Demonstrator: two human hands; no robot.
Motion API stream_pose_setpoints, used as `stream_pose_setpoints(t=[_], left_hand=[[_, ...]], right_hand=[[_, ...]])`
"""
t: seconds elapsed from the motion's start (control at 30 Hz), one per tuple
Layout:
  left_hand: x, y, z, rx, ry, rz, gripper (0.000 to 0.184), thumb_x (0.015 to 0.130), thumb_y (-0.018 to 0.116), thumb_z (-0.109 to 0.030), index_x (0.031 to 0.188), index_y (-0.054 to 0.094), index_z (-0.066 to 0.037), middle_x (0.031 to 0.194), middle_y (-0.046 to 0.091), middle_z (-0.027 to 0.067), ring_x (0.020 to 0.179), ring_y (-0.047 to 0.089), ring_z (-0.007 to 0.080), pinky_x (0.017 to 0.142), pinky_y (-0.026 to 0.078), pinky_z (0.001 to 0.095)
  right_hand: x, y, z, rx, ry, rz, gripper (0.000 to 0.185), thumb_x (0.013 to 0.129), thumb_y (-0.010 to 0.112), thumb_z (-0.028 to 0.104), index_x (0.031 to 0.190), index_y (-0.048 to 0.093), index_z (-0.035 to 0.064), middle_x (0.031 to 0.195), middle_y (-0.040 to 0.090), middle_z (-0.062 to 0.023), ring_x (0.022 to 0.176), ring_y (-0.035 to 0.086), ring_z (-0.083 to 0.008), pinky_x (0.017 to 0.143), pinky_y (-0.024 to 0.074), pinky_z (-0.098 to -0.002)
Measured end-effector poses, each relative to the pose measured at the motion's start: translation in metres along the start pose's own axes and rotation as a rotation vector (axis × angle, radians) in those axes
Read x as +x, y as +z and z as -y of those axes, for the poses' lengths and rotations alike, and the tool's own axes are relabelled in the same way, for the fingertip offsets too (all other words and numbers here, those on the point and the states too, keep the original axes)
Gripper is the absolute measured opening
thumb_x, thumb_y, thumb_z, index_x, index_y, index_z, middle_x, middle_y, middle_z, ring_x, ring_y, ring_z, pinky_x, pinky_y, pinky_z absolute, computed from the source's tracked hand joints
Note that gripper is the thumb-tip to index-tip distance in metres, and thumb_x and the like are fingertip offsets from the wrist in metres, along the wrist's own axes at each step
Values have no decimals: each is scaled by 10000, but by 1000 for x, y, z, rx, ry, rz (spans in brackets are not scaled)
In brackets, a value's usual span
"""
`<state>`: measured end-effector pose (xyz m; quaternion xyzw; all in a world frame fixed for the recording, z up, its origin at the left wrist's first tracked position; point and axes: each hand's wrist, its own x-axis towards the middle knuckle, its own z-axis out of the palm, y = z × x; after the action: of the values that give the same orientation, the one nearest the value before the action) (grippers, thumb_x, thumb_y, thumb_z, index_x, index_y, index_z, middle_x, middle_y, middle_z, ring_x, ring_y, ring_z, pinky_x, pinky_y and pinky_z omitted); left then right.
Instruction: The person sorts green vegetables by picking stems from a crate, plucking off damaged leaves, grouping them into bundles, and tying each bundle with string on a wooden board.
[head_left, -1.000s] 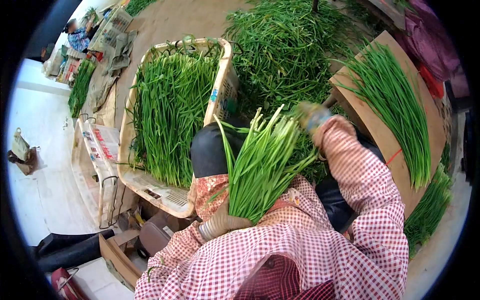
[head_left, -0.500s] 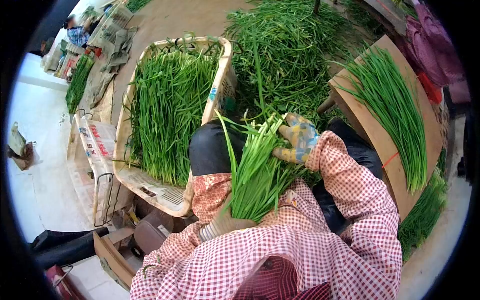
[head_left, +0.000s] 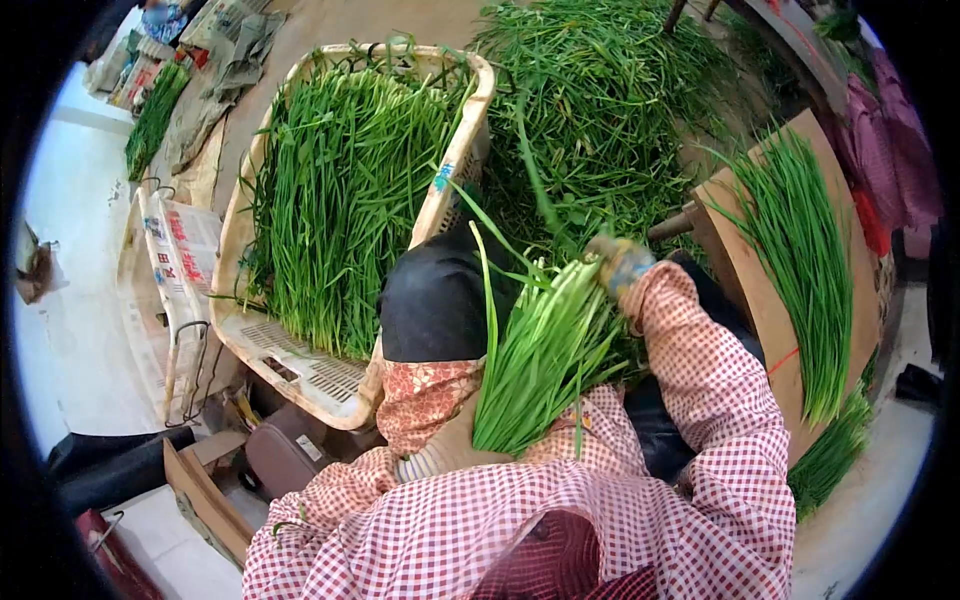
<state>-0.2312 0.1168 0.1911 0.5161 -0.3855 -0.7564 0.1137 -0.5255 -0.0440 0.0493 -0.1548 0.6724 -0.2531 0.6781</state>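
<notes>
A bunch of garlic chives [head_left: 545, 355] lies slanted over my lap, pale stem ends up and green leaves toward my body. My gloved left hand [head_left: 450, 445] is closed around its leafy lower end, its fingers partly hidden under the leaves. At the pale stem ends is my right hand [head_left: 622, 268], in a blue and yellow patterned glove. Motion smears its fingers, so their grip cannot be made out. One long blurred green blade [head_left: 535, 180] hangs down close to that hand. A few loose leaves stick out on the bunch's left side.
A cream plastic crate [head_left: 480, 110] full of chives stands front left. Ahead lies a large heap of green leaves [head_left: 600, 110]. Chives [head_left: 800, 270] lie on a brown board [head_left: 725, 200] at right, with a red tie. Far left, a person [head_left: 160, 20] is partly visible.
My right hand has drawn in from spread fingers at the stem ends and is now blurred. The bunch and my left hand sit slightly further right in view; the camera has shifted.
</notes>
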Motion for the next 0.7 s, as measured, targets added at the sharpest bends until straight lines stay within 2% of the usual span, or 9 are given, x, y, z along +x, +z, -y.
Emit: stream_pose_setpoints(t=[0.07,0.17,0.27,0.37,0.47,0.53,0.57,0.67,0.7], left_hand=[[2,2,11,-32,10,-21,1011,644,813,-68,1449,202,-51,1381,445,129,1263,439,211,1047,374,351],[7,-1,19,-66,10,-13,1046,621,813,-33,1456,183,-46,1371,454,136,1260,446,228,1036,388,342],[12,-6,15,-92,1,33,1038,620,810,-31,1454,191,-44,1367,457,137,1256,449,230,1034,390,343],[16,-6,17,-116,-2,66,1031,620,808,-30,1451,198,-42,1363,461,139,1253,453,232,1032,392,345],[17,-8,18,-135,-19,92,1024,619,806,-28,1449,206,-40,1359,465,140,1249,456,234,1030,394,347],[16,-10,20,-150,-32,103,1019,618,804,-27,1447,211,-39,1356,467,141,1246,459,236,1029,396,348],[17,-12,20,-154,-40,111,1017,618,803,-26,1446,213,-39,1355,469,141,1245,460,236,1028,397,349],[19,-19,19,-172,-50,130,1010,617,801,-24,1443,221,-37,1350,472,143,1242,464,238,1026,399,350],[19,-20,20,-176,-58,133,1007,617,800,-24,1442,223,-36,1349,474,143,1240,465,239,1026,400,351]], right_hand=[[30,-27,31,-447,-283,-12,341,869,557,137,1149,480,-41,992,547,-151,852,545,-226,788,516,-336],[-25,-10,109,-845,-379,-40,493,864,513,315,1236,442,-1,1137,487,-170,1011,476,-268,895,432,-382],[-102,41,153,-1268,-238,170,651,860,469,493,1323,403,40,1282,428,-188,1170,408,-310,1002,349,-427],[-136,85,136,-1697,-3,509,812,855,425,670,1410,365,80,1427,368,-207,1329,340,-352,1109,265,-473],[-103,94,90,-1916,-170,713,530,940,465,387,1385,401,105,1343,483,-159,1226,477,-309,1036,393,-465],[-67,81,72,-1927,33,545,444,922,506,224,1344,443,103,1285,531,-153,1172,524,-273,990,449,-416],[-60,72,75,-1852,-29,492,414,913,504,160,1321,463,109,1239,558,-161,1118,557,-272,953,477,-386],[-4,30,67,-1744,-50,191,333,926,515,204,1237,510,85,1110,621,-127,877,629,-240,778,551,-373],[22,5,50,-1413,-55,124,320,936,513,246,1205,528,74,1080,631,-124,803,632,-224,713,559,-369]])
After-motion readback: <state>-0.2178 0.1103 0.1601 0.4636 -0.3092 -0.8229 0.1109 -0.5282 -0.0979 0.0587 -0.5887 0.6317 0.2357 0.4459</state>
